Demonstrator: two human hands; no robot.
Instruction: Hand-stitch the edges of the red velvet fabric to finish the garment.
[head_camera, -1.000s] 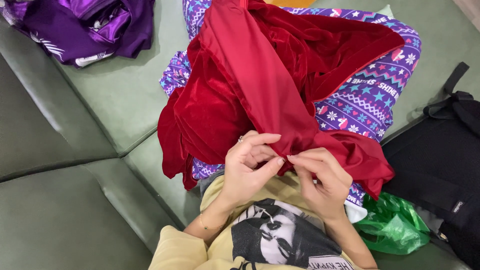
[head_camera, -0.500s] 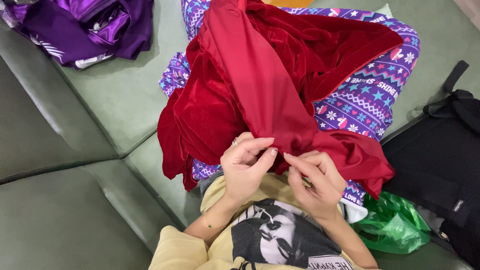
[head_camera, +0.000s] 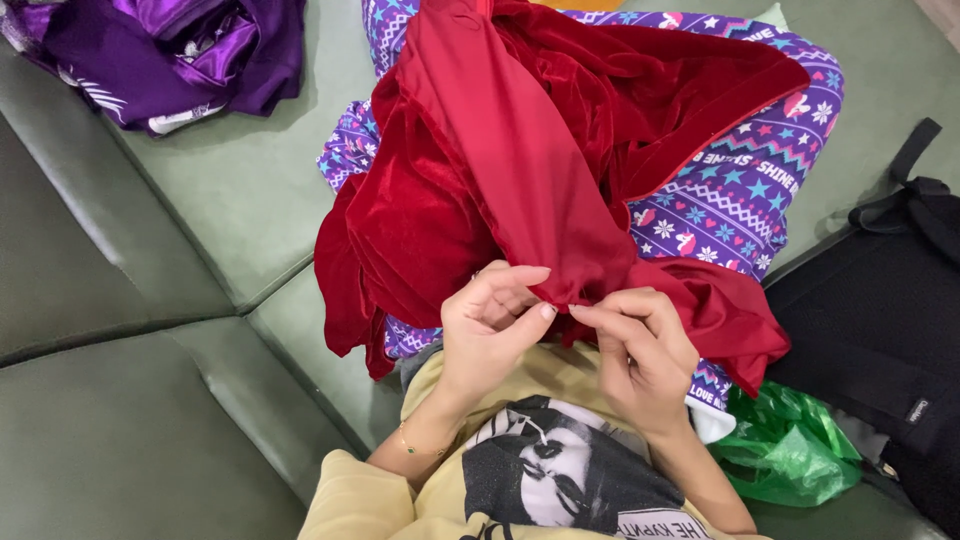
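Little has shifted since the earlier frame: left hand (head_camera: 492, 325) and right hand (head_camera: 640, 345) are kept pinched shut on the red velvet garment (head_camera: 520, 170), draped over the lap at 12 o'clock. Edge work looks underway, unfinished; purple satin cloth (head_camera: 170, 55) lies at 10 o'clock.

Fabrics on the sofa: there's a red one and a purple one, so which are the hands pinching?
The red velvet cloth, draped over the lap. The left hand and right hand both pinch its lower edge. The shiny purple cloth lies untouched, far off at the sofa's corner.
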